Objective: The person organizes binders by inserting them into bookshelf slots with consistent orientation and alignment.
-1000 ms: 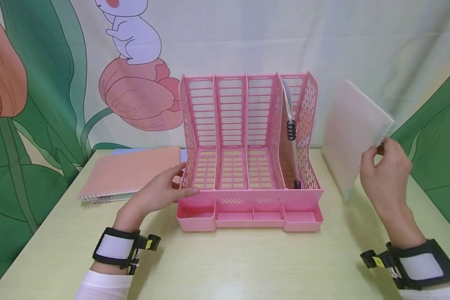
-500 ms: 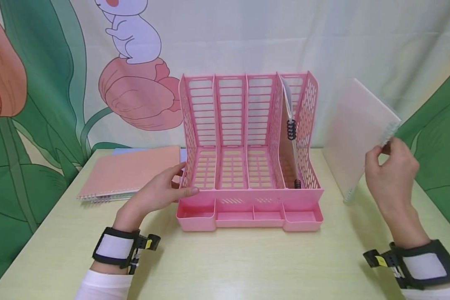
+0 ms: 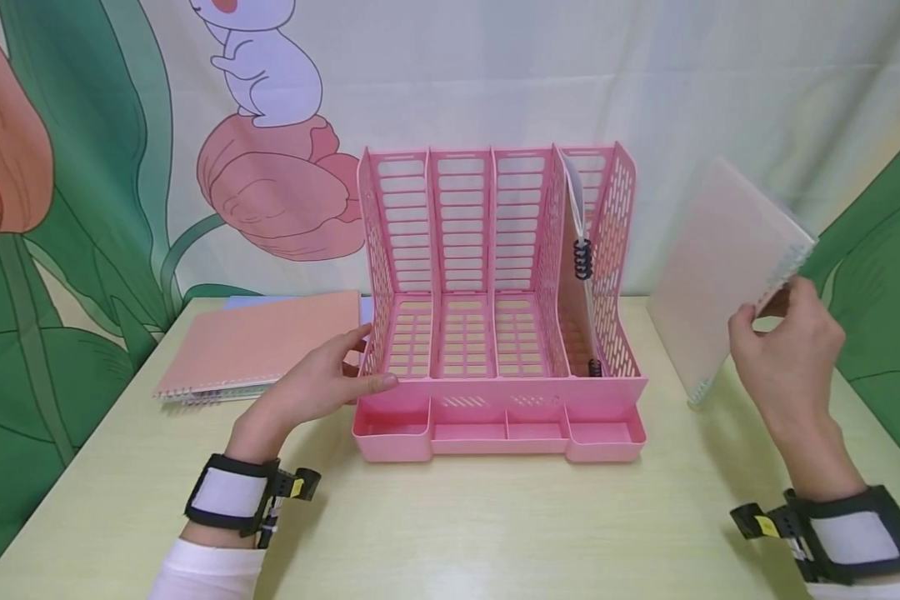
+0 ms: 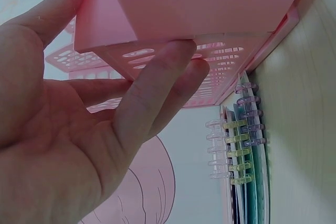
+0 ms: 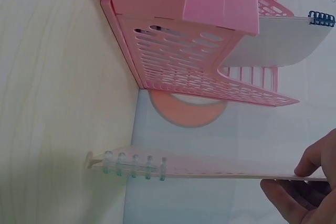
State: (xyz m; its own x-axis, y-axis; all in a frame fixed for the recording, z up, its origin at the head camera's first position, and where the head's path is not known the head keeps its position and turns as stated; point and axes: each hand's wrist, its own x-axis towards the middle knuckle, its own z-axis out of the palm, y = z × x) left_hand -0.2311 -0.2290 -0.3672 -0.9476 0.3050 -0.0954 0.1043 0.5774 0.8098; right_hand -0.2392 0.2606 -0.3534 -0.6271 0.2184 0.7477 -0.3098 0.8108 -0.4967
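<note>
A pink file rack (image 3: 495,392) with upright dividers stands mid-table. My left hand (image 3: 311,392) holds its front left corner, thumb on the front edge and fingers along the outer side, as the left wrist view also shows. To the right, my right hand (image 3: 787,358) pinches a pale pink spiral notebook (image 3: 720,275) by its bound edge. The notebook is upright and leans, with its lower corner at the table; clear binding rings (image 5: 135,165) show in the right wrist view. One notebook with black rings (image 3: 583,260) stands in the rack's rightmost slot.
Left of the rack lies a stack of spiral notebooks (image 3: 270,337), a salmon cover on top and a blue one behind. Small open trays (image 3: 495,447) run along the rack's front. A printed curtain (image 3: 465,67) hangs behind the table (image 3: 495,533).
My right hand has shifted slightly to the right, carrying the notebook's upper part with it, while its lower corner stays near the same spot. My left hand and the rack have not moved.
</note>
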